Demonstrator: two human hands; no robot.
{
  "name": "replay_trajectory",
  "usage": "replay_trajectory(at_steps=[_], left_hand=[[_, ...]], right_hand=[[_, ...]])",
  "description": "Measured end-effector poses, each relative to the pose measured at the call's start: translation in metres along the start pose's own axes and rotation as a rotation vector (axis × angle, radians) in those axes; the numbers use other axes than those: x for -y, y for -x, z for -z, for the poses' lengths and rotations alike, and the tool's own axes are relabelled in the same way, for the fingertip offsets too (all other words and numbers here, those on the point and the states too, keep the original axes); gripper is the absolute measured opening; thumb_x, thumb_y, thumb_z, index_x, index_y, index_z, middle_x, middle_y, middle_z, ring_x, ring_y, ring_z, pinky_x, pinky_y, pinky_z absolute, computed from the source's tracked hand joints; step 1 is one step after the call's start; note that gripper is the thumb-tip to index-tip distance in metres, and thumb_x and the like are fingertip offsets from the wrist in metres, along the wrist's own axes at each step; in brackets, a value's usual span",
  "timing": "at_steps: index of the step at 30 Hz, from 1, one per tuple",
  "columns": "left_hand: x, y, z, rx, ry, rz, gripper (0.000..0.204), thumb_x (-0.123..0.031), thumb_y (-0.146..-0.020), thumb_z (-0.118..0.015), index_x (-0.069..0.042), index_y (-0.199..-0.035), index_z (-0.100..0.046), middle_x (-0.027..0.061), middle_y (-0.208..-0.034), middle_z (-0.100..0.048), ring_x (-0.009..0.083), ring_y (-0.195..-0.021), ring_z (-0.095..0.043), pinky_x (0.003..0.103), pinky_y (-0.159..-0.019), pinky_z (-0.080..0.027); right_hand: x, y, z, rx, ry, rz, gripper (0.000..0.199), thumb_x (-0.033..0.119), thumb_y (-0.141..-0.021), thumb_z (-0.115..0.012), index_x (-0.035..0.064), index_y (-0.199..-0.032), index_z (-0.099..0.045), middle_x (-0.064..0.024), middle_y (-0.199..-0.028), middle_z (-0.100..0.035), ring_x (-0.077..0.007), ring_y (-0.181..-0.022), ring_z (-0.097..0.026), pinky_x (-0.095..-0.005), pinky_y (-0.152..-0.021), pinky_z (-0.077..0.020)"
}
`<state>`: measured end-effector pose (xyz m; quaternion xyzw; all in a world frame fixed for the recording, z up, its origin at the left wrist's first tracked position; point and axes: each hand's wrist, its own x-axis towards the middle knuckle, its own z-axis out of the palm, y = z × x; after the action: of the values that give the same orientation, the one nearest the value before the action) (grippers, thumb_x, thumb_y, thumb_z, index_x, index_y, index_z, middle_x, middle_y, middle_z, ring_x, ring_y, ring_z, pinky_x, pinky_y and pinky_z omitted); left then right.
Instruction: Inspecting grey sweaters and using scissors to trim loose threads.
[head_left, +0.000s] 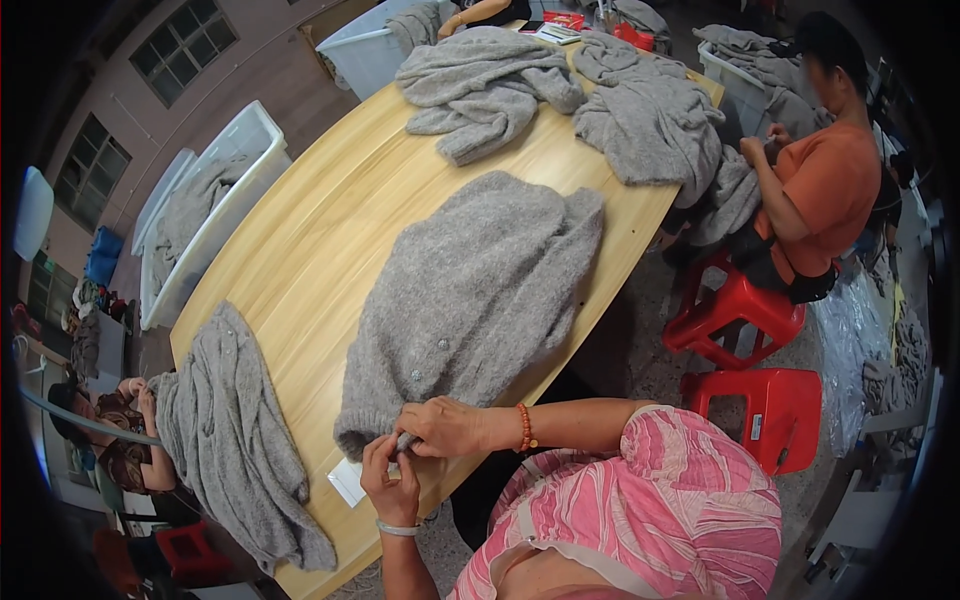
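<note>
A fuzzy grey knitted sweater (480, 270) lies on the pale wooden table (300, 230) before me, with a few small shiny round spots, perhaps buttons, on its front. At its near end, the ribbed edge is bunched up between my hands. My left hand (388, 482) pinches that edge from below, fingers closed. From the right, my right hand (445, 427) has its fingers closed on the same edge, close beside the left fingertips. Whether a small tool is in the fingers cannot be made out. Partly behind my left hand lies a white paper slip (347, 482).
More grey knits, a draped one (235, 430) and two piles (480, 85) (650, 115), lie on the table. White bins (215, 205) stand around it. A person in orange (825, 185) sits at right on a red stool (735, 315); another red stool (790, 420) is nearer. Another person (130, 440) works at left.
</note>
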<state>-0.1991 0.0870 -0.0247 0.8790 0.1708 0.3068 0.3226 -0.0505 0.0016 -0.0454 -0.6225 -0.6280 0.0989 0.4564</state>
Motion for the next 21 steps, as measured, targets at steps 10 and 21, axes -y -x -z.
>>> replay_trajectory(at_steps=[10, 21], left_hand=[[0.018, 0.004, -0.007, 0.041, 0.280, 0.204, 0.010, 0.003, -0.082, -0.051, 0.001, -0.089, -0.056, 0.0072, -0.083, -0.056, 0.0142, -0.076, -0.053, 0.025, -0.070, -0.044], [0.030, 0.003, -0.022, -0.024, 0.459, 0.381, 0.012, -0.009, -0.089, -0.055, 0.001, -0.094, -0.059, 0.0046, -0.083, -0.061, 0.0105, -0.076, -0.056, 0.024, -0.069, -0.046]], right_hand=[[-0.003, 0.007, -0.007, 0.075, -0.045, -0.072, 0.018, 0.012, -0.071, -0.060, -0.0006, -0.083, -0.055, -0.0196, -0.083, -0.058, -0.0392, -0.081, -0.059, -0.0447, -0.072, -0.0488], [-0.013, 0.007, -0.008, -0.092, -0.143, -0.143, 0.019, 0.006, -0.071, -0.061, 0.0016, -0.090, -0.060, -0.0159, -0.080, -0.057, -0.0328, -0.072, -0.057, -0.0367, -0.063, -0.0464]])
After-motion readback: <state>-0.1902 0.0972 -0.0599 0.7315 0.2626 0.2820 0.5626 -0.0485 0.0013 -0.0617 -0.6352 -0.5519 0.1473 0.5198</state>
